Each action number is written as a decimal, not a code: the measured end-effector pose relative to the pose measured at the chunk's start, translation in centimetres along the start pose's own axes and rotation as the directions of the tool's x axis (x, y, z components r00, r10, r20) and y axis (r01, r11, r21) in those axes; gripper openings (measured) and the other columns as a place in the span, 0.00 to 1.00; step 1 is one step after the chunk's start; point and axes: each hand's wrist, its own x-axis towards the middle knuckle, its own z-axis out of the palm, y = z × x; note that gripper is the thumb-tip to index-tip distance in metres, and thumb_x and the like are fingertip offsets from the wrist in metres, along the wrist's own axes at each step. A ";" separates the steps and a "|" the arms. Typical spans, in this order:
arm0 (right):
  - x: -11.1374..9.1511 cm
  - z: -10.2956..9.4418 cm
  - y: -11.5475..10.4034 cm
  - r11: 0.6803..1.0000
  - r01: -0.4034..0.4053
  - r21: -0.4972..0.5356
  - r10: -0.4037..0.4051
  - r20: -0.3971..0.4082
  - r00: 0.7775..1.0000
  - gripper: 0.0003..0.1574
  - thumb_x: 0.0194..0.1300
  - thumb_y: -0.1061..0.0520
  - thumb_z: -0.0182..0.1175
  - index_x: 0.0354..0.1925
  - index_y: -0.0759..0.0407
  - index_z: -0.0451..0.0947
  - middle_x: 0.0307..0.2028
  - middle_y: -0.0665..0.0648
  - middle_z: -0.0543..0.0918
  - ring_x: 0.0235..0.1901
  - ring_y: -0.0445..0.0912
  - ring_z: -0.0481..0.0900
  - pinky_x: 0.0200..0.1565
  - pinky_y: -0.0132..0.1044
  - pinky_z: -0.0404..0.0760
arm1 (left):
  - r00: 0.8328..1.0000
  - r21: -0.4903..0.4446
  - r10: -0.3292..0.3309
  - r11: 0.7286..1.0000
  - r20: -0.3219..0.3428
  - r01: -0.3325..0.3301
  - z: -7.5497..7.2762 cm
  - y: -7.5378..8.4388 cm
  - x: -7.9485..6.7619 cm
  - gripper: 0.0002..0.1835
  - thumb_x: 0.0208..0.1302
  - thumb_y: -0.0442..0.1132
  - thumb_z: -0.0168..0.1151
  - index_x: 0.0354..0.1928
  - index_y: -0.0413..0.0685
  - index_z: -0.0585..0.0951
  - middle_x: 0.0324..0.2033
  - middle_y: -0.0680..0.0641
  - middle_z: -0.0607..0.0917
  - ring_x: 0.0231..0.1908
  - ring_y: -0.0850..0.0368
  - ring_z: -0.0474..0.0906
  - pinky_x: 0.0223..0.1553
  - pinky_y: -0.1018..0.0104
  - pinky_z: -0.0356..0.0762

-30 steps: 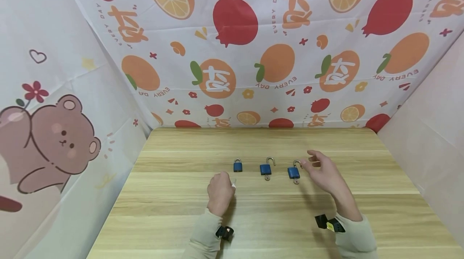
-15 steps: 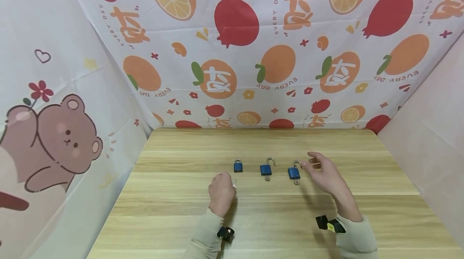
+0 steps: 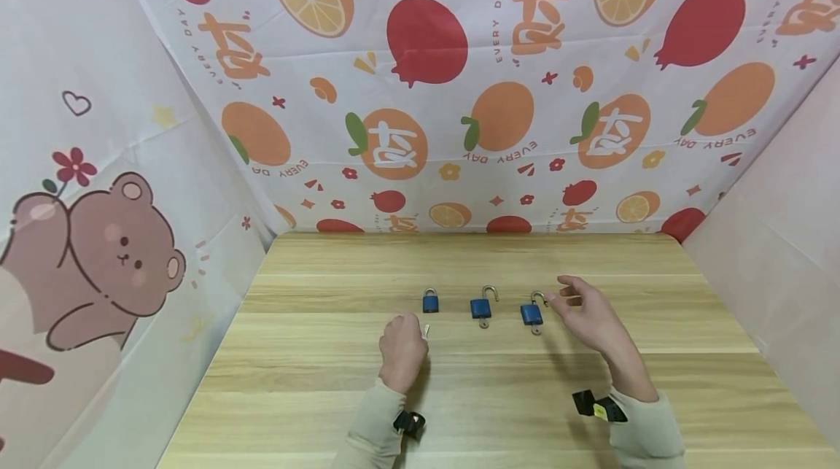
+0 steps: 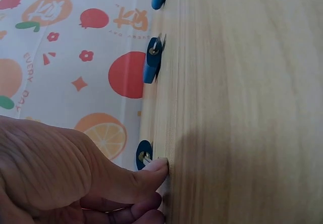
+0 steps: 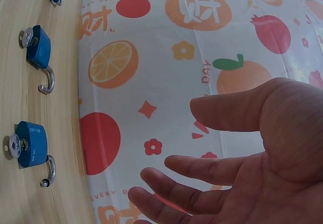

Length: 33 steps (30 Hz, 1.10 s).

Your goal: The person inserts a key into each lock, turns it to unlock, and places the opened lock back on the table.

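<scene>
Three small blue padlocks lie in a row on the wooden table. The left padlock [image 3: 430, 303] has its shackle closed. Both the middle padlock [image 3: 480, 308] and the right padlock [image 3: 531, 314] have raised, swung-out shackles and a key in the keyhole. My left hand [image 3: 403, 349] pinches a small silver key [image 3: 426, 332] just in front of the left padlock. In the head view a small gap separates its tip from that lock. My right hand [image 3: 587, 317] hovers beside the right padlock, its fingers [image 5: 197, 171] spread, relaxed and holding nothing.
The wooden table [image 3: 499, 403] ends at the back against a fruit-printed cloth [image 3: 426, 90]. A bear-printed cloth [image 3: 118, 257] hangs at the left and a pale one [image 3: 781, 257] at the right. Each wrist wears a black strapped device.
My left hand has shifted very slightly to the right, with the key showing a little more beside it. The right hand and the padlocks have stayed in place.
</scene>
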 end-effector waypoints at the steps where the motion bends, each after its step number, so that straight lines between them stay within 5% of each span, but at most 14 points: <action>1: 0.0 0.0 0.0 1.000 0.001 -0.001 -0.001 -0.001 1.000 0.40 0.77 0.43 0.54 0.73 0.66 0.61 0.62 0.72 0.75 0.63 0.65 0.74 0.57 0.58 0.78 | 1.000 -0.010 -0.003 1.000 0.002 0.003 0.0 0.0 0.0 0.16 0.51 0.21 0.63 0.15 0.44 0.72 0.18 0.46 0.75 0.20 0.54 0.68 0.16 0.60 0.68; 10: -0.1 -0.1 0.0 1.000 0.007 -0.004 -0.007 -0.004 1.000 0.39 0.77 0.43 0.54 0.73 0.67 0.62 0.61 0.72 0.76 0.62 0.65 0.74 0.56 0.57 0.79 | 1.000 -0.047 0.002 0.999 -0.003 -0.003 0.0 -0.1 -0.4 0.16 0.53 0.22 0.64 0.16 0.44 0.73 0.16 0.47 0.76 0.18 0.54 0.69 0.14 0.62 0.66; 20: -0.1 -0.1 0.1 1.000 0.005 -0.005 -0.005 -0.004 1.000 0.38 0.77 0.45 0.54 0.73 0.67 0.62 0.61 0.72 0.76 0.61 0.65 0.75 0.55 0.56 0.80 | 1.000 -0.075 0.014 0.997 -0.009 -0.015 0.1 -0.2 -0.7 0.28 0.54 0.20 0.60 0.10 0.54 0.58 0.12 0.52 0.66 0.16 0.57 0.60 0.14 0.67 0.56; 27: -0.1 0.1 0.1 1.000 -0.004 0.003 0.004 0.001 1.000 0.38 0.77 0.44 0.53 0.73 0.66 0.63 0.62 0.72 0.75 0.63 0.65 0.74 0.56 0.57 0.79 | 1.000 -0.123 0.005 0.992 -0.004 -0.005 -0.2 -0.6 -0.8 0.13 0.56 0.27 0.68 0.19 0.47 0.77 0.20 0.48 0.82 0.20 0.54 0.73 0.18 0.61 0.69; 33: -0.1 0.3 0.2 1.000 -0.006 0.017 0.005 0.014 1.000 0.37 0.78 0.46 0.53 0.73 0.66 0.62 0.64 0.73 0.73 0.64 0.66 0.72 0.58 0.58 0.78 | 1.000 -0.154 0.006 0.988 0.005 -0.005 -0.3 -0.8 -0.9 0.13 0.56 0.27 0.67 0.19 0.48 0.76 0.20 0.48 0.81 0.19 0.53 0.73 0.18 0.62 0.67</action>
